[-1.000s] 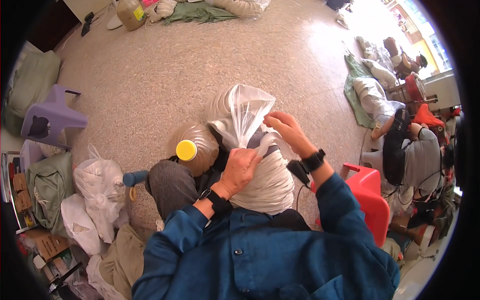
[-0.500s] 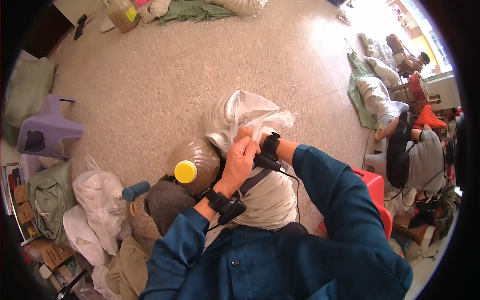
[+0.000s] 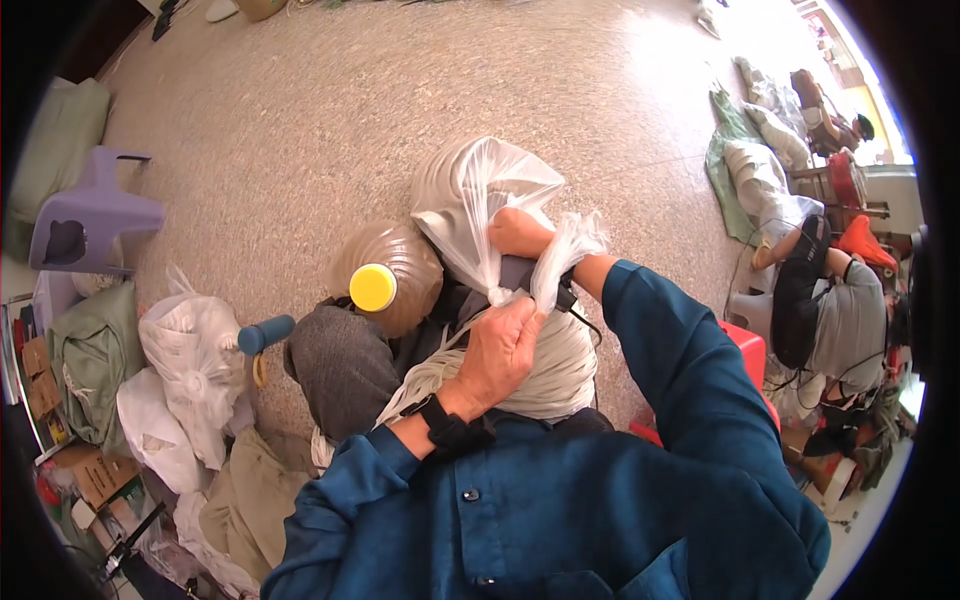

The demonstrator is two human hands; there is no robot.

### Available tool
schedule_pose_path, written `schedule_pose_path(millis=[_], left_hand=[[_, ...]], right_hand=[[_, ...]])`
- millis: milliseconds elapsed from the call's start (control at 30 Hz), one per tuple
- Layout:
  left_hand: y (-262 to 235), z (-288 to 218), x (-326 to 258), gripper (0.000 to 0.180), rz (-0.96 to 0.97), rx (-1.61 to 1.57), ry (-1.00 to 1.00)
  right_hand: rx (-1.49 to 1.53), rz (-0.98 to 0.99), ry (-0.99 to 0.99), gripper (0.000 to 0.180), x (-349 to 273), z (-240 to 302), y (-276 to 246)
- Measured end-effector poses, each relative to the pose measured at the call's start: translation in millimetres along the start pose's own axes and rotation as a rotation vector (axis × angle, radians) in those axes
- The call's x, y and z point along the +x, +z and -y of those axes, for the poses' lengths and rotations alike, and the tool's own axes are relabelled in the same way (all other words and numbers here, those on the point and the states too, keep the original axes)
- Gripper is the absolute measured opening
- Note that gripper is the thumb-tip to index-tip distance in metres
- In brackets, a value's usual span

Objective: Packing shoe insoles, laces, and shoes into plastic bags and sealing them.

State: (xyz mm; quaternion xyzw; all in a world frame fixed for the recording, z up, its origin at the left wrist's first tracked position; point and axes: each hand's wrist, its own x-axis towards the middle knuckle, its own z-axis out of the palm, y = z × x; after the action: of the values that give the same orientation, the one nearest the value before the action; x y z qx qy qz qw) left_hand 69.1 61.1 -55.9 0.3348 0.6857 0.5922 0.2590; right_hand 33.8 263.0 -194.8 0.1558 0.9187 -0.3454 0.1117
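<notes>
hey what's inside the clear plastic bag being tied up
Pale cord coiled in loops shows through the clear plastic bag. Both hands, left hand and right hand, grip its neck; deeper contents are hidden.

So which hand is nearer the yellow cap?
Left. The left hand grips the bag tail just right of the yellow cap; the right hand is farther right, against the bag.

Clear plastic bag [image 3: 470,195] bunched up over a bundle of pale cord [image 3: 540,375] on the lap. Left hand [image 3: 503,350] grips the bag's neck just below; right hand [image 3: 520,235] clutches bag film beside it. Yellow-capped brown jug [image 3: 385,275] just left of the bag, purple stool [image 3: 85,210] far left.
</notes>
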Motion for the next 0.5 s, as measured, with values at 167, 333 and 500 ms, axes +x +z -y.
schedule_pose_path(millis=[167,333,500], left_hand=[[-4,2,-19,0.022,-0.006,0.076,0.016],[-43,18,11,0.022,-0.194,-0.547,-0.384],[-80,33,45,0.024,-0.094,-0.772,-0.405]], right_hand=[[-0.051,0.099,-0.024,0.03,-3,18,-8],[0.289,0.059,0.297,0.036,-17,20,-26],[0.288,-0.226,-0.101,0.021,-65,57,-42]])
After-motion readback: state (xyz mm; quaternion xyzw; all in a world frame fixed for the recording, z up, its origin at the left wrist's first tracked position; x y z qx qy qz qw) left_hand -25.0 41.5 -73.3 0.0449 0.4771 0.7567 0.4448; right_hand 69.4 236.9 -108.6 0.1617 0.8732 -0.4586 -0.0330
